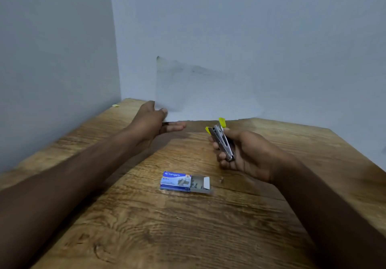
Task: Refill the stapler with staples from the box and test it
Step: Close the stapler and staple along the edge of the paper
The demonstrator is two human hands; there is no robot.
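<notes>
My right hand (246, 153) grips a small metal stapler (222, 141) with yellow tips, held above the table with its front end pointing away from me. My left hand (153, 121) reaches to the back of the table and pinches the lower left corner of a white sheet of paper (200, 93), which stands lifted against the wall. A blue and white staple box (183, 182) lies on the wooden table (188, 227) between my arms, its inner tray slid out to the right with staples showing inside.
Grey walls close off the table at the left and back. A loose bit of staples (221, 180) lies just right of the box. A small yellow scrap (115, 105) sits at the far left corner.
</notes>
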